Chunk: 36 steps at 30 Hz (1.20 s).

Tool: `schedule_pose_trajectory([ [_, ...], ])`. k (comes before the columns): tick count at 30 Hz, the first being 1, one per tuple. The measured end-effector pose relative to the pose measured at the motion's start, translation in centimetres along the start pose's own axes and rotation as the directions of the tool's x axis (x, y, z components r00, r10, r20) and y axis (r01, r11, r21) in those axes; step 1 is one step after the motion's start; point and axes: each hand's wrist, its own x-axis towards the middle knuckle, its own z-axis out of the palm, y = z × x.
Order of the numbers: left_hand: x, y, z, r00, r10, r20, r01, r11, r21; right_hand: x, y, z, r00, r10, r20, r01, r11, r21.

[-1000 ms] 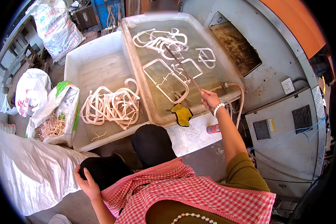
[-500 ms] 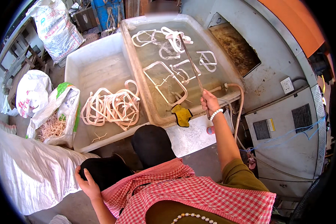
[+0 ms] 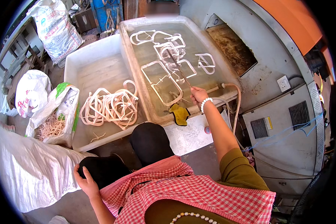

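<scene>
My right hand (image 3: 199, 95) is closed round the near end of a thin dark rod (image 3: 181, 69), out over the right-hand tub (image 3: 137, 87). The rod's far end reaches in among pale plastic frames (image 3: 168, 50) lying in cloudy water. One long rectangular frame (image 3: 145, 69) lies nearer me, and a smaller loop (image 3: 206, 64) is apart on the right. My left hand (image 3: 87, 183) rests against my dark-clad knee (image 3: 102, 172), fingers apart, holding nothing.
A white tub (image 3: 72, 71) on the left holds a heap of pinkish plastic frames (image 3: 110, 106). A yellow glove (image 3: 180, 114) hangs on the right tub's near rim. Beside that rim runs a hose (image 3: 238, 108). Woven sacks (image 3: 54, 31) stand left; a grey machine cabinet (image 3: 268, 89) stands right.
My right hand has drawn back toward me and left with the rod. A pale frame in the water has come nearer along with the rod's tip. My left hand stays on the knee.
</scene>
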Motion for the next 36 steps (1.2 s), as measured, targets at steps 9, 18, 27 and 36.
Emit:
schedule_pose_trajectory([
  [9,0.0,-0.4,-0.1,0.999,-0.037,0.004,0.037,0.999,0.012,-8.4,-0.5,-3.3,0.984,0.022,0.178,-0.045,0.992,0.121],
  [18,0.3,-0.4,0.3,1.000,0.006,0.022,-0.007,0.999,0.038,-17.0,5.4,-5.7,0.928,0.199,0.315,-0.370,0.606,0.704],
  [27,0.1,-0.6,0.0,1.000,-0.014,0.025,0.014,0.999,0.032,-7.2,5.4,-3.3,0.885,0.227,0.407,-0.459,0.274,0.845],
  [36,0.0,-0.9,-0.2,1.000,-0.026,0.010,0.026,0.999,0.029,-10.5,7.2,-1.3,0.991,0.104,-0.078,-0.005,0.630,0.777],
])
